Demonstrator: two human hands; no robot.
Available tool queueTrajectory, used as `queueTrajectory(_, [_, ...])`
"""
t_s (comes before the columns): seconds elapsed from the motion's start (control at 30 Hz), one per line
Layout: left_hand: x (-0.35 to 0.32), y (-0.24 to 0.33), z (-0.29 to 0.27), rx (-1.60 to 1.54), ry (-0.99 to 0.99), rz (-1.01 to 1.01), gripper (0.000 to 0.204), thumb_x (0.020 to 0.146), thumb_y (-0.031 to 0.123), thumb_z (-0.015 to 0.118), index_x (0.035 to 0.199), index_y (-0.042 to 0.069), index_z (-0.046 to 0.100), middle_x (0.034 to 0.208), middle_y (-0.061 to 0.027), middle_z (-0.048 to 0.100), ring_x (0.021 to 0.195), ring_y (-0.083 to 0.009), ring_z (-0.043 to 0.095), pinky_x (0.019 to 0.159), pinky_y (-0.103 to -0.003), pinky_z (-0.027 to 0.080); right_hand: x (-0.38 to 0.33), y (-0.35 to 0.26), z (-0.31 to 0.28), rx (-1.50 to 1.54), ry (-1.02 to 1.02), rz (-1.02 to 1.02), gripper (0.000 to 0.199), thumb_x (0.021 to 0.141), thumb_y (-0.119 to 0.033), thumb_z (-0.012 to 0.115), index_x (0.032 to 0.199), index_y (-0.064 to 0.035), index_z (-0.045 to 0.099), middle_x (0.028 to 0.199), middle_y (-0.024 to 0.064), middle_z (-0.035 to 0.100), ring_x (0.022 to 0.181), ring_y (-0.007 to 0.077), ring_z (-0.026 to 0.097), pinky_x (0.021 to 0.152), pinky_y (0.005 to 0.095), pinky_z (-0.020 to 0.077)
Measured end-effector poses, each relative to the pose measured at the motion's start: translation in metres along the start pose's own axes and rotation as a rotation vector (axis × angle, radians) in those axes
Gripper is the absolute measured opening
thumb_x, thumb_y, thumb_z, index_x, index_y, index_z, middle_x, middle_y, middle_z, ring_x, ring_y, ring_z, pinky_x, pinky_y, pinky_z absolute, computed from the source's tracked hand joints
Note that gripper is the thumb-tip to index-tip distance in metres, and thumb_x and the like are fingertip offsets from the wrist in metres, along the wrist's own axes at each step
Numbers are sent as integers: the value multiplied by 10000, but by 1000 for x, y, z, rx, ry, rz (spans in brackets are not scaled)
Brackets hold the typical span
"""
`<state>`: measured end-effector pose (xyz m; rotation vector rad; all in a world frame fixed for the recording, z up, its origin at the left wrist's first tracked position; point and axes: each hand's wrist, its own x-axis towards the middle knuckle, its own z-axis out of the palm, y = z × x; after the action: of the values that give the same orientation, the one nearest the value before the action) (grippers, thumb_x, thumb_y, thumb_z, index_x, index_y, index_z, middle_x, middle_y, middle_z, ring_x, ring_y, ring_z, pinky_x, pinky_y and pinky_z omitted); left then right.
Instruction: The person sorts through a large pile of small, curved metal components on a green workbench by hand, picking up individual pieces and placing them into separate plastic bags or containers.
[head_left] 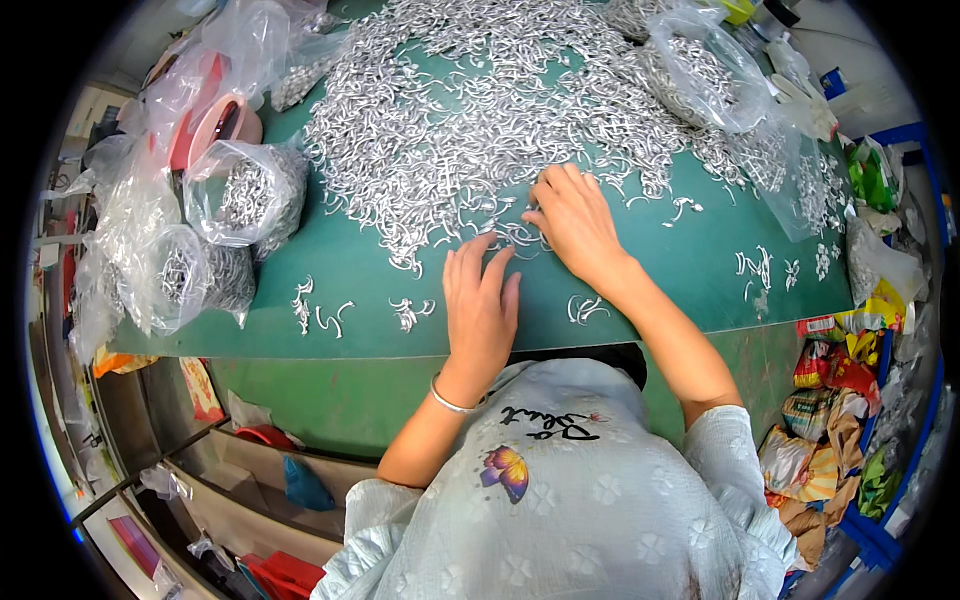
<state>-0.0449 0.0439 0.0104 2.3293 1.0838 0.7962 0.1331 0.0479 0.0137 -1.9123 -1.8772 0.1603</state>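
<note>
left hand (480, 305) flat, open on green table (680, 285); right hand (575, 220) open, fingering metal hooks (450, 130).

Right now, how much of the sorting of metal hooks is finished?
Done: small groups of hooks lie apart near the table edge, and bags at the left hold hooks. In hand: the left hand and right hand rest at the pile's near edge. Left: the big pile covers much of the table.

silver metal hooks (470, 110) | green table (700, 270) | pale flowered shirt (600, 500), orange-purple butterfly print (506, 470)
</note>
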Motion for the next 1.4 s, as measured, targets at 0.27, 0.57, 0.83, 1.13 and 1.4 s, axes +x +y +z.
queueTrajectory(0.27, [-8,-12,-6,-95,29,-57,332,826,-11,661,1149,19,591,1259,-156,534,1166,-350,509,992,-413,412,-62,44,-74,225,184,383,129,823,-73,659,924,4,633,835,138,674,738,212,646,706,317,512])
queueTrajectory(0.57, [-1,-4,3,-168,-4,54,371,802,-6,689,1159,29,596,1238,-149,545,1121,-348,522,951,-410,437,-224,197,-149,-500,379,794,152,855,-72,642,992,-10,664,901,170,668,823,352,645,735,407,499])
queueTrajectory(0.83, [-29,40,40,-166,-253,257,309,795,80,698,1091,45,616,1144,-115,546,1090,-308,519,898,-410,412,-97,52,-87,178,51,213,239,813,-90,695,1040,-20,668,1026,167,647,969,338,619,836,397,494])
queueTrajectory(1.13, [-39,11,23,-213,-116,142,206,778,-46,642,978,3,628,1020,-123,572,962,-314,545,822,-390,445,-28,1,2,124,-126,-241,346,745,-151,748,1057,-64,626,1150,85,567,1101,276,510,914,396,406])
queueTrajectory(1.4, [-44,-4,12,-200,-8,84,228,765,-74,645,983,-12,626,1012,-134,576,929,-325,552,810,-399,463,-28,-10,-17,191,15,-159,320,745,-96,728,1047,-70,622,1132,85,567,1095,283,510,890,408,412])
